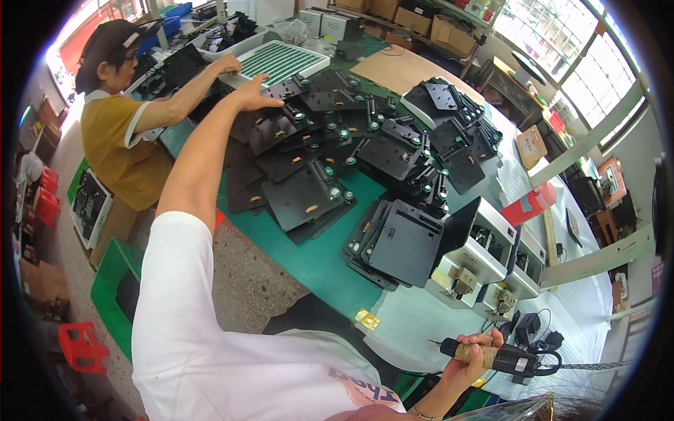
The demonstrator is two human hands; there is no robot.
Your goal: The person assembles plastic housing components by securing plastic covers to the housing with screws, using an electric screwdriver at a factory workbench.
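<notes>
At upper centre, the left hand (251,97) spreads its fingers near a white tray (316,69); lower right, the right hand (472,363) wraps a powered screwdriver's (509,361) taped grip, probably for steadiness.

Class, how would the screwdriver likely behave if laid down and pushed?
The screwdriver would probably roll, since it looks round-bodied. The cord at its rear may check that roll. Its bit, thin and jutting, might catch on things.

A white short-sleeved shirt (239,372) bears a dark-and-orange chest print (361,387).
</notes>
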